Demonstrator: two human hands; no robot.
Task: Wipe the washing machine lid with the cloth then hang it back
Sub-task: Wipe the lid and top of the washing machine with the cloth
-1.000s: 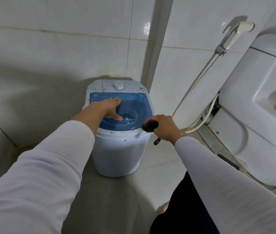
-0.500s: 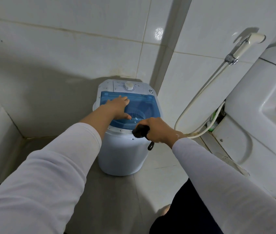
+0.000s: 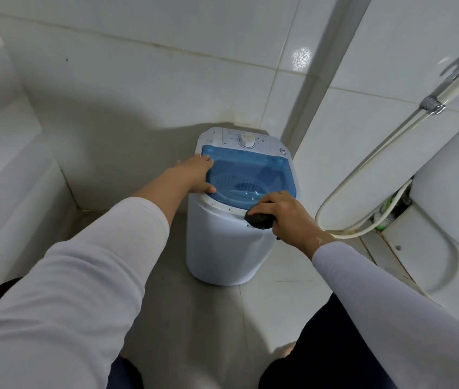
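A small white washing machine (image 3: 222,248) stands in the tiled corner, with a clear blue lid (image 3: 253,169) and a white dial behind it. My left hand (image 3: 197,175) lies flat on the lid's left edge, fingers spread, holding nothing. My right hand (image 3: 281,211) is closed around a bunched dark cloth (image 3: 259,219), pressed against the lid's front right rim where it meets the white body. A short dark loop hangs below that hand.
A white toilet (image 3: 447,220) fills the right side. A bidet sprayer (image 3: 447,85) hangs on the wall, its hose (image 3: 363,175) looping down beside the machine. A white ledge (image 3: 12,192) stands at the left. My dark-trousered knees are at the bottom.
My left hand has slid from the middle of the lid to its left edge. My right hand brought the cloth onto the front right rim. The view has shifted left.
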